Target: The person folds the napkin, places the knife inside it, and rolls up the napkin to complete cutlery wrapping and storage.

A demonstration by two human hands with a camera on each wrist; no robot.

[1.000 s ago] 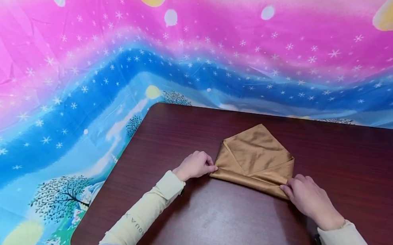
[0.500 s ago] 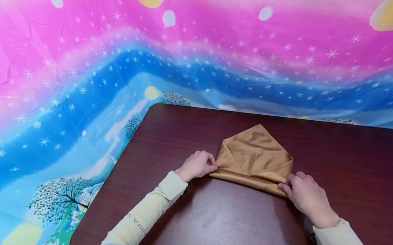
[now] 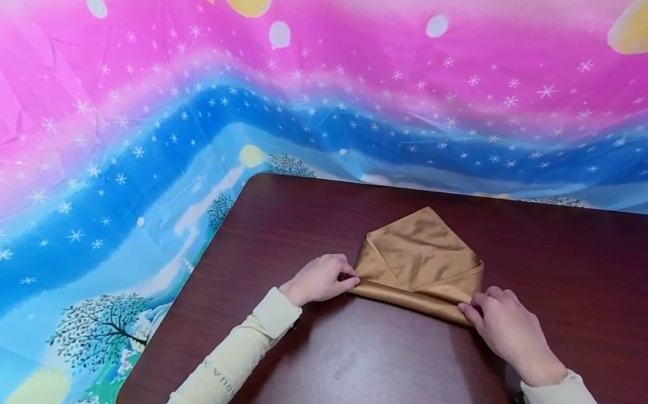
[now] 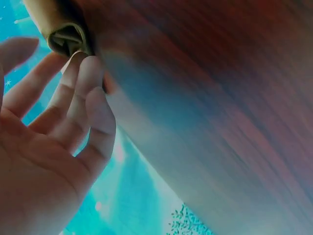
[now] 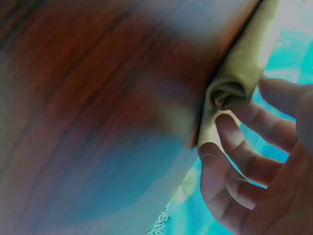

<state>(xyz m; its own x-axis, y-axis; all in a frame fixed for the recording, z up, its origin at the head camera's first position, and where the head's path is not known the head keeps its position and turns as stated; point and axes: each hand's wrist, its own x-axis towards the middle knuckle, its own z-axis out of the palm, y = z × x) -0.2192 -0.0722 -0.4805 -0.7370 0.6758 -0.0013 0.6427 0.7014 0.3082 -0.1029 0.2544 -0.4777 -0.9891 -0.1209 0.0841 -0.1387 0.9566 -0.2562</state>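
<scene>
A golden-brown satin cloth (image 3: 424, 252) lies folded on the table, its far side forming a point and its near edge rolled into a tube. At the tube's left end, my left hand (image 3: 318, 278) pinches the roll with the thumb and fingertips. My right hand (image 3: 514, 331) grips the right end between thumb and index finger. The left wrist view shows the hollow spiral end of the roll (image 4: 58, 27) against the fingertips. In the right wrist view the roll (image 5: 239, 63) ends between thumb and fingers, with a flat layer of cloth beneath it.
The dark reddish-brown table (image 3: 376, 379) has rounded corners and a shiny reflection near the front. Behind it and to its left hangs a pink and blue backdrop (image 3: 132, 109) printed with snowflakes and trees.
My left hand has shifted slightly, and a wider gap shows between its thumb and index finger. The right hand and the cloth have barely moved.
</scene>
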